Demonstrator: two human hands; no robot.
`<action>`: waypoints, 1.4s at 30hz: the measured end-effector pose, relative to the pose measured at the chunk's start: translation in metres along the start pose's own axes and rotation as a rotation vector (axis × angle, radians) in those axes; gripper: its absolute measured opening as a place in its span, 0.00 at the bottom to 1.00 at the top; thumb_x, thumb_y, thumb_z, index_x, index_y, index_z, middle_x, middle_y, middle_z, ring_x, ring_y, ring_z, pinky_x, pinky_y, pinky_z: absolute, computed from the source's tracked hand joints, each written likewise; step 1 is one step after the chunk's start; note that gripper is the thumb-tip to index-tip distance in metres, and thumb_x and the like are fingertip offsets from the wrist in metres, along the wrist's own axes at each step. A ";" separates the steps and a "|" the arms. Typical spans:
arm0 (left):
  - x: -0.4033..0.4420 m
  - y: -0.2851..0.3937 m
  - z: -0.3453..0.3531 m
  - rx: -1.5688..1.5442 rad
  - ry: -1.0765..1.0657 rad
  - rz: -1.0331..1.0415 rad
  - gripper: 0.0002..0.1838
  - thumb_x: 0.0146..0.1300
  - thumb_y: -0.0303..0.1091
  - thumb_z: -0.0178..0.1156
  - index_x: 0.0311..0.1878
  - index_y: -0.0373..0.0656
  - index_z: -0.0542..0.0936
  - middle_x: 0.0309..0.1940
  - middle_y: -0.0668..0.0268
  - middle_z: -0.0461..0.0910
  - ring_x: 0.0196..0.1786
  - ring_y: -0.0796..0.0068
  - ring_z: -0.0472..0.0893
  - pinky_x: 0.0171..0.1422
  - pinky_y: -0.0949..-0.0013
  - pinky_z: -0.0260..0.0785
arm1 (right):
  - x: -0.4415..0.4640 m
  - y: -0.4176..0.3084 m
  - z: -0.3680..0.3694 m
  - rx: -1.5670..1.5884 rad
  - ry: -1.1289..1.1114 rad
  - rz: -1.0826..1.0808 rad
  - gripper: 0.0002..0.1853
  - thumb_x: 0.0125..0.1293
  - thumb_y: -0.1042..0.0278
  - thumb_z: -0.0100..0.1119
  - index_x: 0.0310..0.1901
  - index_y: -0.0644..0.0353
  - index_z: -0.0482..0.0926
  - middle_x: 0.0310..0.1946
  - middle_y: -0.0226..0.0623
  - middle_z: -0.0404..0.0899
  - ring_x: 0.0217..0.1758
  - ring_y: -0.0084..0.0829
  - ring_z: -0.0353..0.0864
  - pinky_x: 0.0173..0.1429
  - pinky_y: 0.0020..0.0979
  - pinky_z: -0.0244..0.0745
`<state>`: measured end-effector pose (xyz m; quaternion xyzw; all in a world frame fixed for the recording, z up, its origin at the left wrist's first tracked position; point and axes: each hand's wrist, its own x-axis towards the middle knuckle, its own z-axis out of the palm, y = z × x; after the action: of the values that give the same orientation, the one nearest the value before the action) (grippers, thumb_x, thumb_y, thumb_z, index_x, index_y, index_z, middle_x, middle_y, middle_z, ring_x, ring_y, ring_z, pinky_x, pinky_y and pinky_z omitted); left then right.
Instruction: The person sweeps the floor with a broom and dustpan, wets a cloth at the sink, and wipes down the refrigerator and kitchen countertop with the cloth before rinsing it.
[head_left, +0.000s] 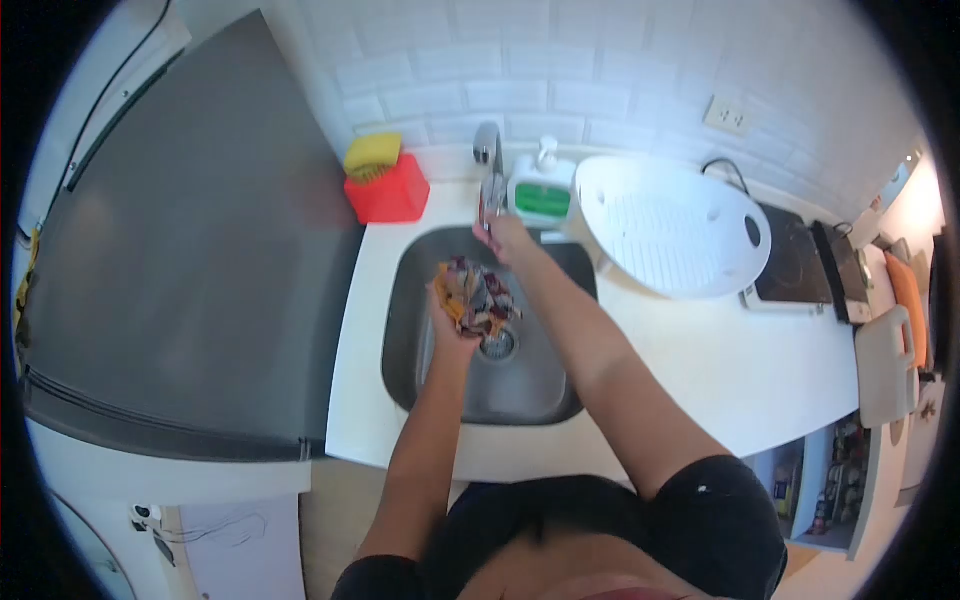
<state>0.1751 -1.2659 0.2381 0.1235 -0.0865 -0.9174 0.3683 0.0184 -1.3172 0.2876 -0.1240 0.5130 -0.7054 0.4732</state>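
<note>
My left hand (446,318) is over the steel sink (520,395), its fingers gathered around a bunched-up cloth (478,298) patterned in orange, dark red and grey. The cloth hangs above the drain (498,346) and hides most of those fingers. At the sink's back edge, my right hand (507,238) reaches to the chrome faucet (489,160) with its fingers closed on the shiny lower part. Exactly how the fingertips sit there is too small to make out. No running water can be made out.
A red holder (390,190) with a yellow sponge (373,154) stands left of the faucet. Right of it are a white soap dispenser (546,165) with a green sponge (541,201), a white drying rack (670,235) and a black cooktop (790,262). A grey refrigerator (200,250) borders the left.
</note>
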 end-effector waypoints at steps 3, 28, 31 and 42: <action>0.006 -0.003 0.023 0.054 0.146 0.028 0.27 0.67 0.58 0.41 0.58 0.49 0.70 0.54 0.61 0.74 0.56 0.59 0.74 0.60 0.50 0.65 | 0.011 0.000 0.000 -0.030 0.009 -0.034 0.10 0.68 0.72 0.47 0.47 0.67 0.71 0.41 0.36 0.74 0.39 0.29 0.76 0.40 0.29 0.82; 0.084 -0.013 -0.006 0.038 -0.076 -0.185 0.20 0.70 0.49 0.41 0.57 0.49 0.70 0.53 0.64 0.74 0.56 0.63 0.74 0.60 0.56 0.66 | 0.010 0.006 -0.008 0.008 0.061 0.022 0.06 0.63 0.80 0.46 0.37 0.72 0.74 0.31 0.43 0.76 0.30 0.31 0.79 0.35 0.27 0.82; 0.082 -0.017 0.000 0.022 0.080 -0.186 0.19 0.70 0.49 0.42 0.55 0.50 0.71 0.52 0.65 0.74 0.55 0.63 0.74 0.59 0.56 0.67 | -0.017 -0.004 0.004 -0.123 0.160 0.039 0.05 0.64 0.79 0.48 0.36 0.72 0.74 0.31 0.41 0.76 0.29 0.29 0.79 0.34 0.25 0.82; 0.095 -0.019 -0.030 0.233 0.146 -0.240 0.19 0.70 0.53 0.43 0.46 0.50 0.75 0.36 0.70 0.78 0.38 0.72 0.78 0.38 0.65 0.73 | -0.017 -0.028 -0.031 -1.368 -0.122 -0.157 0.11 0.61 0.63 0.55 0.36 0.62 0.81 0.35 0.45 0.82 0.34 0.38 0.82 0.40 0.37 0.76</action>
<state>0.1050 -1.3208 0.1888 0.2409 -0.1498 -0.9272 0.2445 -0.0082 -1.2839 0.3023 -0.4707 0.8047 -0.2471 0.2643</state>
